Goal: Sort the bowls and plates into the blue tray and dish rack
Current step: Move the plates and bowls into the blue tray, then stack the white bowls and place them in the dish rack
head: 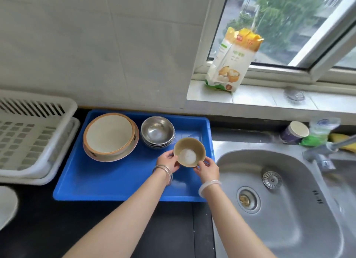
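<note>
**A:** Which step is in hand?

**B:** Going left to right: well to the left of both hands a white dish rack (pixel 32 134) stands on the dark tabletop (pixel 115 229), with nothing visible in it. Nearer, still left of them, the blue tray (pixel 107 182) carries a large cream bowl (pixel 108 133) sitting on a plate (pixel 115 157), then a stack of steel bowls (pixel 157 131) just above the left hand. The left hand (pixel 169 160) and right hand (pixel 207 169) together hold a small tan bowl (pixel 189 151), fingers closed on its opposite sides, over the tray's right part. I judge it is being placed in or lifted from the tray; I cannot tell which.

**A:** What does the next move call for?

**B:** Probably carrying it level to its spot, clear of the steel stack just left of it and the sink (pixel 279 190) to the right.

**A:** And the bowl itself?

**B:** Round, upright, tan outside, with a pale glossy bottom; it looks empty
</note>
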`<state>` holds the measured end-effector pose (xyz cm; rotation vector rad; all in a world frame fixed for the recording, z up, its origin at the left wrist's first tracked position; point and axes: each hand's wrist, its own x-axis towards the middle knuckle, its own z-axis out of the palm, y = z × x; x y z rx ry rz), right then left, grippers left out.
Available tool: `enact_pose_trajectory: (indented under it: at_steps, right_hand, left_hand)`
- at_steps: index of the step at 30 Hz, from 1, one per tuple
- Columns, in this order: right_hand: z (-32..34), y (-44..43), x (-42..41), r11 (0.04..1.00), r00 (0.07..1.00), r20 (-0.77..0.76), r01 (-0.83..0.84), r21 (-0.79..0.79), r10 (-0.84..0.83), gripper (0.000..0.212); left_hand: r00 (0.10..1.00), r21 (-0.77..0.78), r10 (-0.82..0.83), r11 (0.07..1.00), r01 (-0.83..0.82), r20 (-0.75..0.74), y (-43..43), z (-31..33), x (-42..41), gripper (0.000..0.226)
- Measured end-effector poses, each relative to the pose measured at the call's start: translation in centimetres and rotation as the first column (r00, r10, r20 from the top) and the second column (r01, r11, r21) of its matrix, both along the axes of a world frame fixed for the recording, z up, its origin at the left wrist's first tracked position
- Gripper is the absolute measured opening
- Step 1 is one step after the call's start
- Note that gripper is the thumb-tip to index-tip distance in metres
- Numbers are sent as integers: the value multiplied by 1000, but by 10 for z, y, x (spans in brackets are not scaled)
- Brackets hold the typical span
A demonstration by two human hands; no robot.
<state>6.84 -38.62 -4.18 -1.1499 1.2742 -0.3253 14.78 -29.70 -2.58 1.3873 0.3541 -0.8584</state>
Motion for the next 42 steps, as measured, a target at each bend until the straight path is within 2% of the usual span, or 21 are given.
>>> enact_pose_trajectory:
  at_steps: [4,10,16,22,28,32,35,38,42]
  right_hand:
    - [-12,-1,14,999,1000,-26,11,-40,-12,32]
    - [-22,-15,38,997,999,-29,33,-71,-35,31]
    - [-26,-25,58,997,999,16,31,-66,-30,34]
    - [-26,-30,62,997,1000,9,10,-80,-10,37]
    - [-18,-34,59,995,992,122,0,100,-13,37]
    - [-10,-38,53,972,993,91,-99,213,81,42]
    - [0,-36,46,962,992,44,-129,241,122,44]
    - [12,-20,38,973,990,-9,-133,188,137,40]
    - [29,24,30,971,971,-36,-239,-24,238,32]
  left_hand:
    - [998,-16,64,998,-63,19,-16,-13,7,37]
    - [995,-34,103,994,-103,-7,-32,-28,18,32]
    - [989,-88,144,985,-145,-22,-49,-32,20,34]
    - [983,-59,181,982,-182,-15,-57,-37,19,35]
    - [979,-45,203,978,-203,-3,-56,-34,18,34]
    - [983,-33,181,983,-180,21,-47,-25,19,38]
    - [996,-2,85,996,-85,42,-29,-16,17,42]
    - [994,43,-37,999,32,101,1,-3,18,37]
    - [963,152,-87,987,49,254,67,18,19,31]
